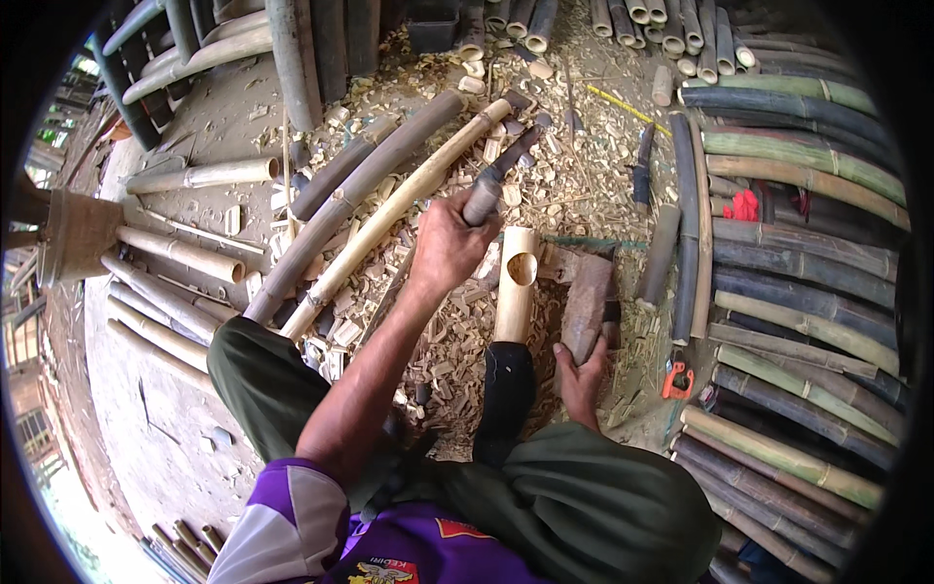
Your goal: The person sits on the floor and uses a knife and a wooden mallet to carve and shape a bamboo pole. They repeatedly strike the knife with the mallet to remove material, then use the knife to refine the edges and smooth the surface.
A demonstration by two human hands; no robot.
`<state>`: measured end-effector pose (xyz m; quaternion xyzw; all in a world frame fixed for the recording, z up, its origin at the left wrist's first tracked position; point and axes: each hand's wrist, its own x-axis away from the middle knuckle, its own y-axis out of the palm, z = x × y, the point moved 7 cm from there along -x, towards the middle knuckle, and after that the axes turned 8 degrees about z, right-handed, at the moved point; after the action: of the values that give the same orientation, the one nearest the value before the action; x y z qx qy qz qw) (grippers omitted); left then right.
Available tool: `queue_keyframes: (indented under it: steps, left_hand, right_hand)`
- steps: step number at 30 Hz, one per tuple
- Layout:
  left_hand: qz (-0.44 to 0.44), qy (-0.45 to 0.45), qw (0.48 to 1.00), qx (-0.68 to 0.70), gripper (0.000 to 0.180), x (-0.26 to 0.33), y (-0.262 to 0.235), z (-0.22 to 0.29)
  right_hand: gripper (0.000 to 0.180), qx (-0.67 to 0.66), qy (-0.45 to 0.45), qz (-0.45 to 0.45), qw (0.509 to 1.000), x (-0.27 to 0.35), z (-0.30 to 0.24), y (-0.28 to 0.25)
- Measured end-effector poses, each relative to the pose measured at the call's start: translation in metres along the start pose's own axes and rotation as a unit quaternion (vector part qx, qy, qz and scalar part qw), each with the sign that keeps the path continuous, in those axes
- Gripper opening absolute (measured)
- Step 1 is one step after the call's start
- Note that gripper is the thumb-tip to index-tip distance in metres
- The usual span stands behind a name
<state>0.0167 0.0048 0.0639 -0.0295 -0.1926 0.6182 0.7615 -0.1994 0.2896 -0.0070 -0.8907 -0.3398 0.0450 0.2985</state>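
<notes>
left hand [446,245]: wrapped round the grey handle of a chopping knife [498,175], blade pointing up and away
right hand [581,375]: down on a wooden block [588,307], gripping its near end
bamboo piece [516,282]: pale, short, upright-ish between the hands, oval hole cut in its side
ground: wood chips [438,341] everywhere
right side: stacked bamboo poles [808,263], plus a small orange tool [677,380]

Stacked bamboo poles [808,253], wood chips [555,185], an orange tool [678,380].
</notes>
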Motion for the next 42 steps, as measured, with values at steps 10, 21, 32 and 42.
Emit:
queue_keyframes:
  steps: [10,21,32,42]
  left_hand:
    - [-0.115,0.150,0.879,-0.438,0.040,-0.006,0.021,-0.092]
    - [-0.201,0.188,0.824,-0.495,0.038,-0.022,0.035,-0.119]
    - [-0.180,0.224,0.829,-0.481,0.036,-0.016,0.017,-0.109]
    - [-0.189,0.186,0.834,-0.484,0.036,-0.010,0.022,-0.096]
  right_hand:
    - [0.075,0.245,-0.059,0.125,0.960,-0.051,0.035,0.026]
    - [0.080,0.363,-0.066,0.120,0.922,-0.014,-0.019,0.026]
    - [0.091,0.196,0.052,-0.067,0.977,0.046,-0.026,0.100]
    - [0.114,0.250,0.062,-0.170,0.951,-0.002,-0.028,0.072]
